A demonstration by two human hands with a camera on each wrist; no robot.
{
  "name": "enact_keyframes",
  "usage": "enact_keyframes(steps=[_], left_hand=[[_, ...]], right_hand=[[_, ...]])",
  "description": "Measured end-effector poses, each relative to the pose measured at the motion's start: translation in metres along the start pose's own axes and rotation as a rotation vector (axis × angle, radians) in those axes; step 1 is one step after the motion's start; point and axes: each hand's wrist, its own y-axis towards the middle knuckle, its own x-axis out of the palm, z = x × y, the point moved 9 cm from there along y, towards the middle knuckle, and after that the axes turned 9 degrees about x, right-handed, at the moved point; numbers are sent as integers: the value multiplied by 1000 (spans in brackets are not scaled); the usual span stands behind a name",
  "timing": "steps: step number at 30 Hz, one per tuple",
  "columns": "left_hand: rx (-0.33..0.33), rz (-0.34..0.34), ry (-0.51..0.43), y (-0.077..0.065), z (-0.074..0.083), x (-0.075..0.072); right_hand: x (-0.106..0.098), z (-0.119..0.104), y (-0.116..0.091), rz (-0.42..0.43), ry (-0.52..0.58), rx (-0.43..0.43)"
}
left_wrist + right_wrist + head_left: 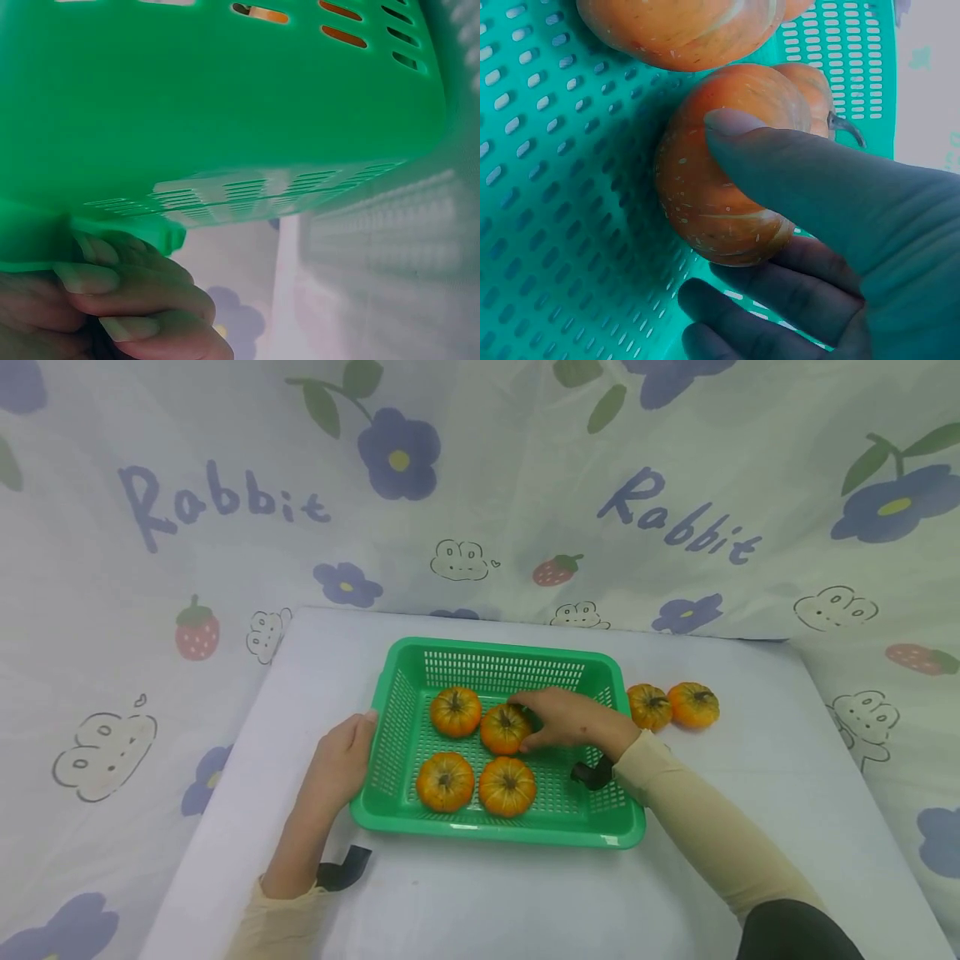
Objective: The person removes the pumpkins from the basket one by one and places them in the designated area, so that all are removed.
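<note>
A green plastic basket (pixel 495 837) with slotted walls stands on the white table. At its left end my left hand (pixel 341 764) grips the rim; the left wrist view shows the fingers (pixel 161 300) curled beneath the rim's edge. Reaching over the right side, my right hand (pixel 566 718) holds a small orange pumpkin (pixel 504 729) inside the basket. Its thumb (pixel 780 161) lies across the pumpkin, with the other fingers on the opposite side. Close by in the basket sit a pumpkin (pixel 455 712) to the left and two nearer ones, a left pumpkin (pixel 445 782) and a right pumpkin (pixel 507 787).
Outside the basket's right wall, two more pumpkins lie side by side, one (pixel 649 707) close to the wall and another (pixel 693 705) farther right. A printed cloth (pixel 465 485) hangs behind the table. Black straps show at both wrists, the left strap (pixel 345 868) lying over the table.
</note>
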Motion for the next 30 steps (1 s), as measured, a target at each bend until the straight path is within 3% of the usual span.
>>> enact_keyframes(steps=[17, 30], left_hand=[[-6, 9, -27, -2, 1, 0], [9, 28, -35, -1, 0, 0]], right_hand=[[-10, -3, -4, 62, 24, 3], [-29, -12, -28, 167, 31, -33]])
